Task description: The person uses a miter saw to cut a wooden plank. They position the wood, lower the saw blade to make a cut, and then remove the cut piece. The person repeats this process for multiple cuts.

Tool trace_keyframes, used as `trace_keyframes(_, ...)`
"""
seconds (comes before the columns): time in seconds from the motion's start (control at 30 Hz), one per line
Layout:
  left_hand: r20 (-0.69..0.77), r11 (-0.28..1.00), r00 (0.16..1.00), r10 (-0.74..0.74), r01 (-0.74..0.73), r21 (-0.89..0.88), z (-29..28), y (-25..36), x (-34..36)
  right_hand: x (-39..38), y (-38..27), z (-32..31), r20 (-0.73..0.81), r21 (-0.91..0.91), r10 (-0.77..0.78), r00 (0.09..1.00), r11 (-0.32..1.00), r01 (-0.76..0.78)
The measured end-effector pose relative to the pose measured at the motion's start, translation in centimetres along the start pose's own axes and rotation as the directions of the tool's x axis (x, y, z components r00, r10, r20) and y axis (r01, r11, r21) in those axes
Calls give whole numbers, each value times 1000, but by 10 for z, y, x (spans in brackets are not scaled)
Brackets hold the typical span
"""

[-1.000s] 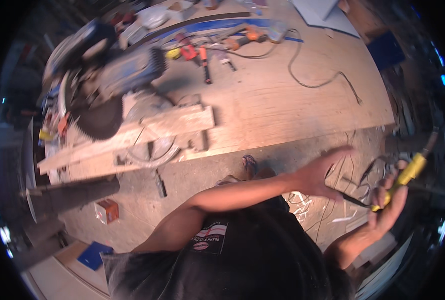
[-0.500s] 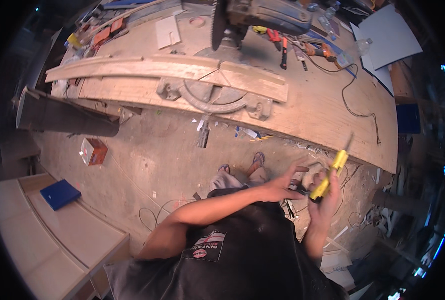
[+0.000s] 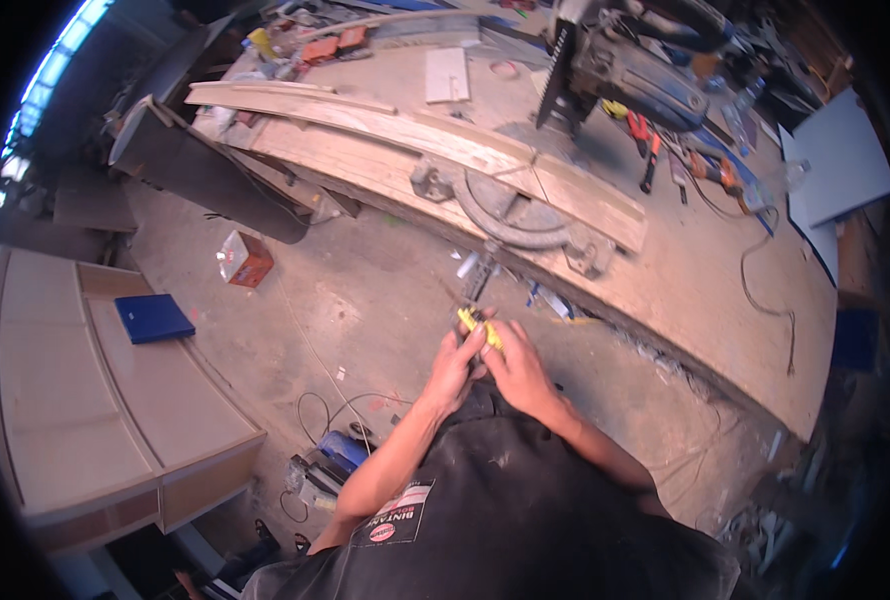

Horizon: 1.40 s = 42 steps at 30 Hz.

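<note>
In front of my body, my two hands meet around a yellow-handled cutter knife (image 3: 481, 325). Its thin, blurred blade points up and to the left. My left hand (image 3: 450, 377) is closed at the near side of the handle, with its thumb pressed along it. Fingers of my right hand (image 3: 521, 378) wrap over the other end of the handle. Part of the handle is covered by the fingers, and whether something small lies between the palms cannot be made out.
Ahead, a miter saw (image 3: 620, 80) stands on a wooden workbench (image 3: 710, 290), with long wooden strips (image 3: 365, 118) across its base. Pliers (image 3: 637, 128) and an orange power tool (image 3: 715, 172) lie behind. A blue box (image 3: 155, 318) rests on a cabinet (image 3: 60, 365) at left; an orange carton (image 3: 245, 260) sits on the floor.
My view has turned, so the bench sits farther right. The knife has come from my right side to my body's front, its blade now pointing up-left, and my left hand has closed on it.
</note>
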<state>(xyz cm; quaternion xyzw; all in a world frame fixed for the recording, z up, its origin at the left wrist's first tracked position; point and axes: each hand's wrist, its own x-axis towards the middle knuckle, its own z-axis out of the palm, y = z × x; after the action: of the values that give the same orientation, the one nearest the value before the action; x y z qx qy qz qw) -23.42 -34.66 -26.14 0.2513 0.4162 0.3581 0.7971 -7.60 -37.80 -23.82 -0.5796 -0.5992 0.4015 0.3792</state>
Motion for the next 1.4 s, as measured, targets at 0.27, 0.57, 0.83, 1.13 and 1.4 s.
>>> trace_keyframes(0.27, -242, 968, 938, 249, -234, 89, -35, 30, -1, 32, -11, 11, 250, 45, -77, 965, 997, 68)
trace_keyframes(0.57, 119, 340, 521, 845, -696, 633, -75, 353, 111, 88, 16, 3, 234, 105, 164, 958, 975, -193)
trace_keyframes(0.83, 559, -183, -47, 828, -965, 189, -23, 598, 246, 198, -19, 44, -74, 118, 375, 924, 923, -365)
trace_keyframes(1.13, 735, -131, 445, 512, -805, 578, -79, 624, 497, 278, -64, 117, -329, 256, 563, 758, 826, -503)
trace_keyframes(1.4, 333, -620, 919, -212, -390, 681, -189, 502, 693, 300, -81, 114, -443, 160, 651, 617, 734, -660)
